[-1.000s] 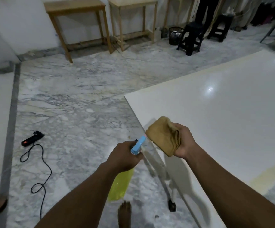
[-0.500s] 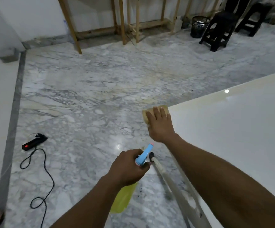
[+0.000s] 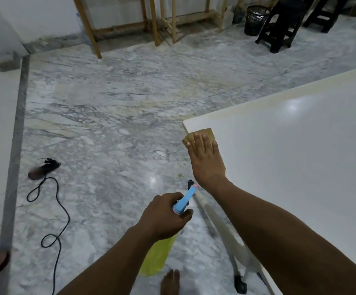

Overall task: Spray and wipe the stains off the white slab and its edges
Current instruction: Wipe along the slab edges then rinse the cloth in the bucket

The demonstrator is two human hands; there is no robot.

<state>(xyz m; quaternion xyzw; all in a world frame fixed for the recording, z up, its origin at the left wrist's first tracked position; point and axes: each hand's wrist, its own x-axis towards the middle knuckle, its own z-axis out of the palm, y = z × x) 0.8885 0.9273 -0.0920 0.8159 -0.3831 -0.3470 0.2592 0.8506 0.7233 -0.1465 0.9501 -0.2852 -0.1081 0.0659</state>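
Since 1 s ago, cloth gone from lifted in air to pressed flat on slab corner; wiping stroke under way, judged early in task. White slab point(image 3: 289, 167) fills right of view; yellowish staining along far edge, unwiped. Right hand point(image 3: 206, 160) open, palm down on tan cloth point(image 3: 202, 135) at near-left corner. Left hand point(image 3: 164, 218) closed around spray bottle point(image 3: 158, 254), yellow body, blue nozzle aimed toward slab's side edge.

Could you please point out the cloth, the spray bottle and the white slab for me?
cloth point(image 3: 206, 134), head view, on its tan corner beyond the fingertips.
spray bottle point(image 3: 185, 201), head view, on its blue nozzle head.
white slab point(image 3: 300, 167), head view, on its bare glossy top.
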